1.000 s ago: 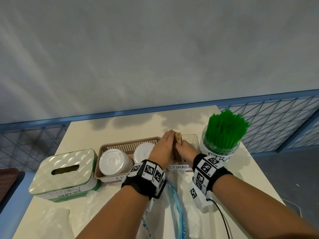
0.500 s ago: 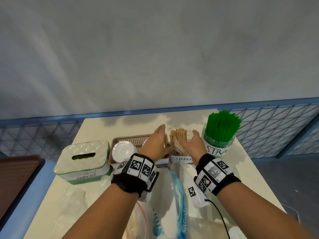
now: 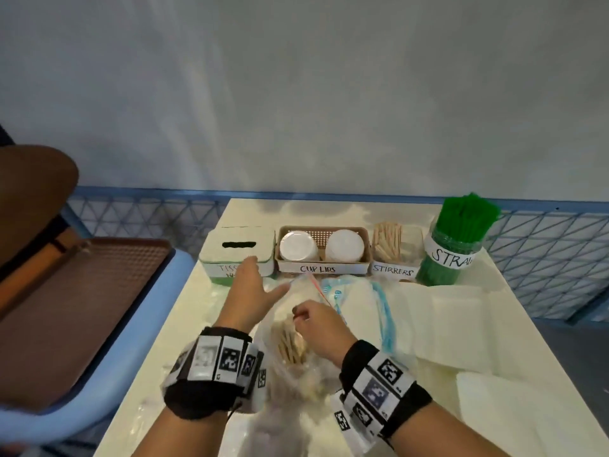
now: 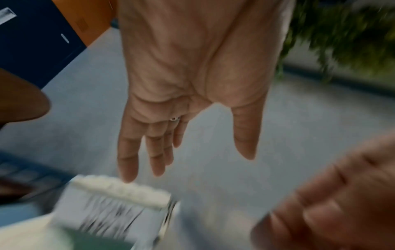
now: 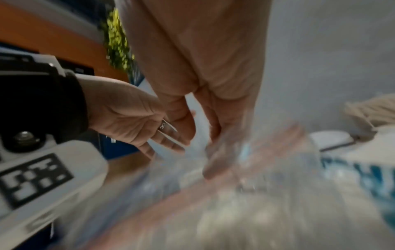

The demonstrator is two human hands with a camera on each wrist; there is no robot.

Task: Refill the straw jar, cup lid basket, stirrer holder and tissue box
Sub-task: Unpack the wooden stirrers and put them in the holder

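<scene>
Head view: both hands have come back from the stirrer holder (image 3: 397, 250), where half a second ago they flanked the wooden sticks, and are now over the clear bag of stirrers (image 3: 291, 344) at mid-table; the holder, part filled, stands between the cup lid basket (image 3: 324, 268) and the straw jar (image 3: 453, 249), with the tissue box (image 3: 239, 250) at the row's left end. Left hand (image 3: 252, 291) reaches forward with fingers straight and spread, gripping nothing. Right hand (image 3: 318, 328) has its fingers curled down at the bag mouth; whether it pinches the plastic, cannot tell.
</scene>
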